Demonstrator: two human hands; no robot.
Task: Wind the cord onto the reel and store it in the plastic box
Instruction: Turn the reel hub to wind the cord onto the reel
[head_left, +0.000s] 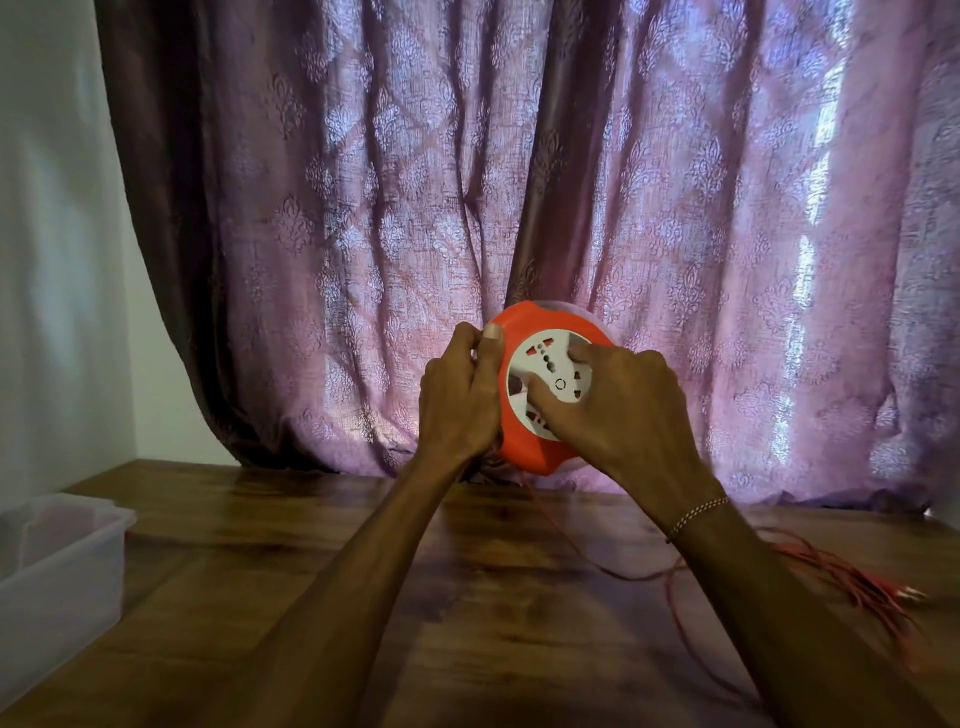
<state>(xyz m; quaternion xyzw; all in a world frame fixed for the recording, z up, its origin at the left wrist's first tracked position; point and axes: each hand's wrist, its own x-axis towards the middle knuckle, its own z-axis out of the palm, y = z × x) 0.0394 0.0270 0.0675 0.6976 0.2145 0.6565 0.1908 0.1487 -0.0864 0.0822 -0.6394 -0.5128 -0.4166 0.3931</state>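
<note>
Two bare forearms reach over a wooden table (311, 545), where a clear plastic box (57, 566) sits at the near left edge and loose red cord (841, 571) trails at right. Farther out, held above the tabletop, the left hand (457, 395) grips the orange reel (524, 447) by its rim, while the right hand (618, 400) presses curled fingers on its white socket face. Behind hangs a purple patterned curtain (571, 182).
</note>
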